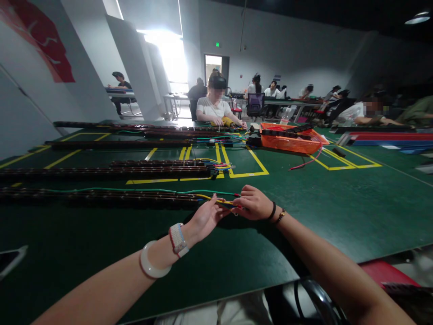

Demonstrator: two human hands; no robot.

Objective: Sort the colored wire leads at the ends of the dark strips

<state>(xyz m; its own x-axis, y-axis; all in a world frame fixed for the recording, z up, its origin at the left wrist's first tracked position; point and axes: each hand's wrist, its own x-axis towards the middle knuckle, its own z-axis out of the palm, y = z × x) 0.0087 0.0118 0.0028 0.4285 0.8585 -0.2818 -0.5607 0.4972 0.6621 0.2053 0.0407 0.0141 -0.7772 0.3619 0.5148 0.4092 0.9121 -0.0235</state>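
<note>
A long dark wiring bundle (101, 197) lies across the near part of the table. From its right end come a yellow wire (203, 197) and a blue one, which run into my hands. My left hand (207, 218) is turned palm up, with the thumb raised, and its fingers curl round these wires. Facing it, my right hand (256, 203) pinches the wire ends, where small red tips show between the fingers. A green wire (135, 190) lies along the bundle, and its red end reaches my right fingers. The exact grip is partly hidden.
Beyond lie more dark bundles (158, 171) with coloured wire ends. An orange basket (287, 143) holding black parts stands at the back right. Yellow tape (250, 174) marks the green table (324, 212). Across from me a person (214, 108) works with wires.
</note>
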